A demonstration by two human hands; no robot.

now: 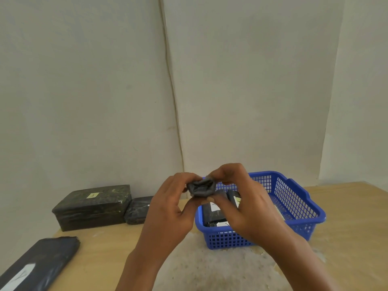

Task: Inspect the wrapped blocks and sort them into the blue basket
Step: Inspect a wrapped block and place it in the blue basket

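Both my hands hold a small block wrapped in grey-black plastic (201,187) up in the air, end-on to the camera, above the near left corner of the blue basket (298,208). My left hand (170,208) pinches its left side and my right hand (241,198) pinches its right side and top. Inside the basket lie several dark wrapped blocks with white labels (214,211), partly hidden by my right hand.
On the wooden table (346,238), a large dark wrapped box with a small label (92,206) stands at the back left, a smaller wrapped block (138,210) beside it. A long dark wrapped package (37,263) lies at the near left edge. A white wall rises behind.
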